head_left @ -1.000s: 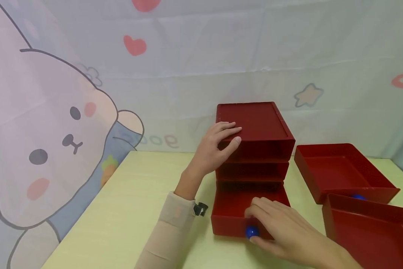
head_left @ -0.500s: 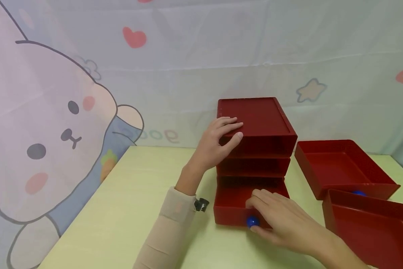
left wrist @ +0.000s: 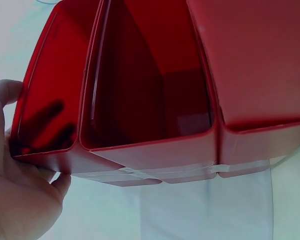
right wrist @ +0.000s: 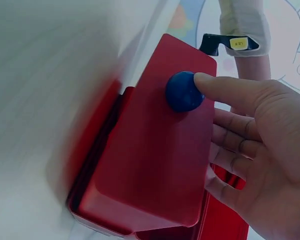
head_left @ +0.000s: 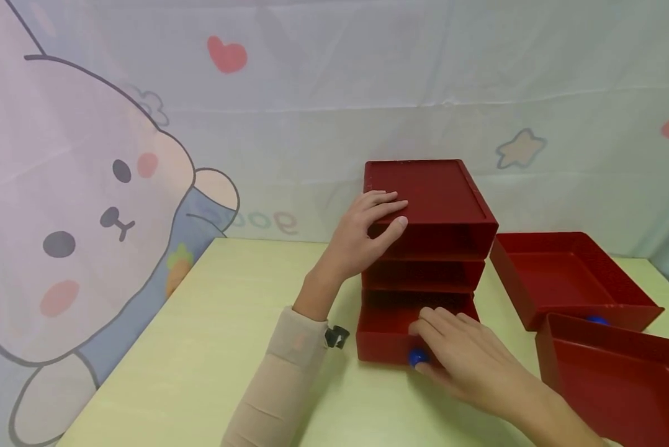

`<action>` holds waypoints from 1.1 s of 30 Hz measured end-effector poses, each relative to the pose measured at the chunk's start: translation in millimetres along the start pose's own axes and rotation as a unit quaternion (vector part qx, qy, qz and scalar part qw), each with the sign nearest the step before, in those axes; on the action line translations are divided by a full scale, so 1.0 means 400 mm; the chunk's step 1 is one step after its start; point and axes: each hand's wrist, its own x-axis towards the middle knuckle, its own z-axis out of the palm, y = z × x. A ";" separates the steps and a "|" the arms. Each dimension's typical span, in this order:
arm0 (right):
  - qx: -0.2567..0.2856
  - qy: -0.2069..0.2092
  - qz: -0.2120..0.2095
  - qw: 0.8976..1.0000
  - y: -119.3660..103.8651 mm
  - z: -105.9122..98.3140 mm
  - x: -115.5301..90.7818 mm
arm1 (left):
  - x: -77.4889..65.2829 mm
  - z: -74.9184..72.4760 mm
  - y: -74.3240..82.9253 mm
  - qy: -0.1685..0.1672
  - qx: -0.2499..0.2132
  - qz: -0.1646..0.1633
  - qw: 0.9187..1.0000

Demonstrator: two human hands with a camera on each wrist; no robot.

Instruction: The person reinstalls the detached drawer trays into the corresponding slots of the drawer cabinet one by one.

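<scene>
A dark red cabinet (head_left: 432,189) with three stacked slots stands on the table. Across its top left front corner rests my left hand (head_left: 359,236), fingers on the top and thumb near the front edge. The upper two slots have no drawers in them. In the lowest slot a red drawer (head_left: 380,349) sits partly pulled out, with a round blue knob (head_left: 417,357) on its front. My right hand (head_left: 474,360) grips that drawer's front: the thumb (right wrist: 225,90) presses on the knob while the other fingers go over the panel's upper edge.
Two more red drawers lie to the right on the pale yellow table (head_left: 245,323): one farther back (head_left: 558,273), its blue knob (head_left: 597,320) partly hidden, and one nearer (head_left: 619,385). A printed cloth (head_left: 312,124) hangs behind the table.
The lowest drawer has slid a little farther into the cabinet, with my right hand moving along on its front. My left hand stays on the cabinet's corner. The head view has shifted slightly.
</scene>
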 end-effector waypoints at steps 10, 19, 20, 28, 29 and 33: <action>-0.024 -0.017 0.027 0.999 0.013 0.007 0.037 | 0.001 -0.007 0.008 0.009 -0.001 -0.003 1.000; -0.047 -0.006 0.040 0.998 0.032 0.026 0.052 | 0.002 0.000 0.006 -0.003 -0.008 -0.011 1.000; -0.048 -0.006 0.040 0.998 0.033 0.027 0.053 | 0.002 -0.001 0.005 -0.003 -0.008 -0.012 1.000; -0.041 -0.008 0.046 0.998 0.052 0.034 0.069 | 0.002 0.000 0.002 -0.002 -0.005 -0.015 1.000; -0.040 -0.009 0.046 0.998 0.055 0.035 0.069 | 0.003 0.000 0.003 -0.003 -0.005 -0.015 1.000; -0.051 -0.001 0.042 0.998 0.064 0.041 0.074 | 0.003 -0.001 0.007 -0.005 -0.007 -0.013 1.000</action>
